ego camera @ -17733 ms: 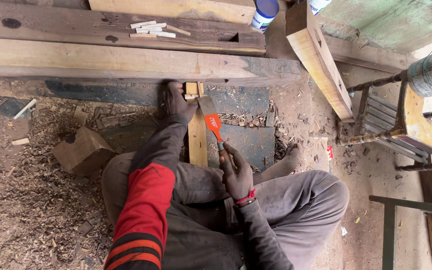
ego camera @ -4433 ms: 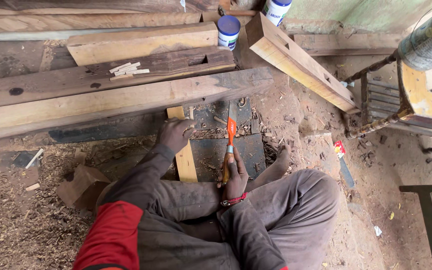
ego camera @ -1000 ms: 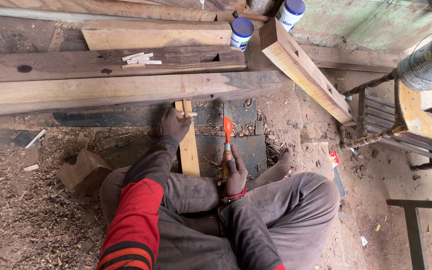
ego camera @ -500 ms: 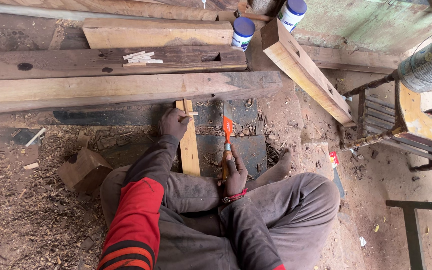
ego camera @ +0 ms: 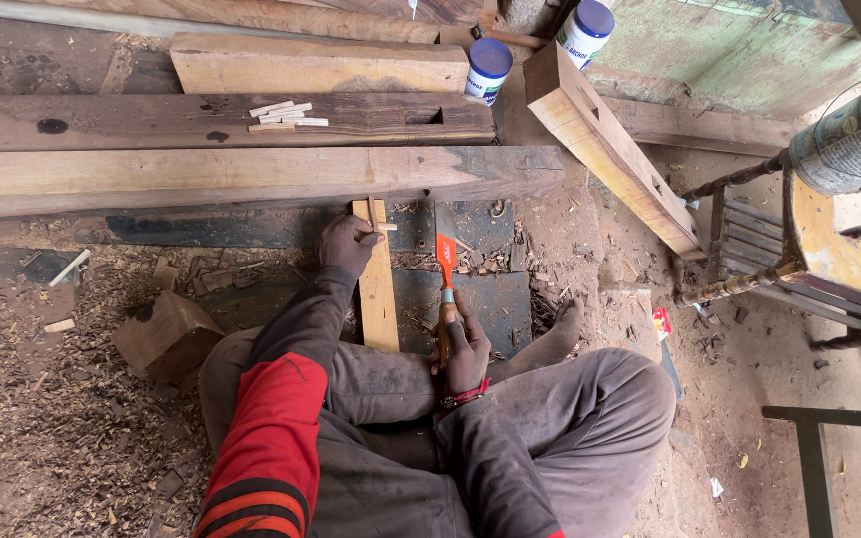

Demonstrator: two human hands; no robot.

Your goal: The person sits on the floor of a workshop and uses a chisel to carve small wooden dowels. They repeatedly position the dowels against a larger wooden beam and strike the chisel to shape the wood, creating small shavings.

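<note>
Slat (ego camera: 378,289), narrow pale wood, lay on dark board (ego camera: 480,299) on floor; judged light, stiff. Left hand (ego camera: 348,244) clamped its far end. Right hand (ego camera: 465,344) gripped orange-handled chisel (ego camera: 444,274), blade beside slat.

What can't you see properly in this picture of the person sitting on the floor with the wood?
- Head view: the near end of the wooden strip is hidden under the person's leg.
- The small piece pinched by the left hand is too small to identify.
- The handle of the orange hatchet is covered by the right hand.
- The yellow drum is cut off by the right edge.
</note>
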